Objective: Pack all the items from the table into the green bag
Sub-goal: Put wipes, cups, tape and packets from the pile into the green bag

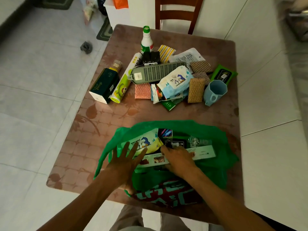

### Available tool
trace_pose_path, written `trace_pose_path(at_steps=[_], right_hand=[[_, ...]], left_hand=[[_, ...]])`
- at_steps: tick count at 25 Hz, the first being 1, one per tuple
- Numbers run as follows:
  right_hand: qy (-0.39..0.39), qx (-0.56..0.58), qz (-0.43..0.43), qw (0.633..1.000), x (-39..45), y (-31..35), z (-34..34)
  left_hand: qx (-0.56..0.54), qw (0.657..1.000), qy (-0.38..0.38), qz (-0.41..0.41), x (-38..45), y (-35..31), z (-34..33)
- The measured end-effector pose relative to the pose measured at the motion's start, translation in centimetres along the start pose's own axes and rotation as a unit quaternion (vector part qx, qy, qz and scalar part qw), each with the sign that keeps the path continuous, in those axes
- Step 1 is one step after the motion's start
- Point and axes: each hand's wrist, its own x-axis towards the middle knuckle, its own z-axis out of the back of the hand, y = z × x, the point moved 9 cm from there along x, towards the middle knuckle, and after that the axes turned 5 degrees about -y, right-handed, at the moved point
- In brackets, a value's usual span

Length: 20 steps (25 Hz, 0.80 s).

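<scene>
The green bag (215,165) lies open at the table's near edge. Inside it I see a yellow baby wipes pack (146,140), a long white box (200,153) and small dark packets. My left hand (123,162) rests flat with fingers spread on the bag's left rim, touching the wipes pack. My right hand (177,160) is inside the bag, fingers curled on a small black packet (175,144) over the white box. A pile remains mid-table: grey perforated tray (158,71), blue baby wipes pack (175,80), blue cup (215,92), sponges (195,90), green-capped bottle (146,40), dark green box (105,85).
A brown patterned table (93,130) stands on a white tiled floor. A wooden chair (176,14) stands at the far side. A green wipes pack (224,75) lies near the right edge. A roll tube (125,80) lies beside the dark box.
</scene>
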Motion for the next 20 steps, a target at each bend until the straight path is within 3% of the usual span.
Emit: trace_pose_path(at_steps=[6, 9, 11, 14, 16, 18, 20], right_hand=[[-0.027, -0.025, -0.076, 0.996, 1.9, -2.2, 0.3], [0.003, -0.039, -0.042, 0.998, 2.2, -3.1, 2.1], [0.055, -0.055, -0.087, 0.993, 0.8, -5.6, 3.0], [0.149, -0.08, -0.223, 0.96, -2.9, -12.0, 3.2], [0.164, -0.098, -0.26, 0.946, -4.5, -13.8, 3.9], [0.105, -0.132, -0.242, 0.956, -3.7, -12.7, 6.2], [-0.025, -0.102, -0.167, 0.98, -0.6, -9.5, 10.0]], left_hand=[[0.06, 0.997, -0.052, 0.023, 0.9, 0.6, 2.7], [-0.004, 0.998, -0.056, -0.006, 1.4, 0.2, 4.8], [-0.068, 0.987, -0.144, -0.029, 1.3, -0.9, 8.3], [-0.068, 0.936, -0.342, -0.051, 0.7, -1.9, 14.3], [-0.017, 0.927, -0.375, -0.009, 1.6, -1.2, 16.1], [0.038, 0.95, -0.308, 0.04, 3.6, -0.4, 16.4], [0.065, 0.96, -0.263, 0.064, 5.5, 0.4, 15.7]])
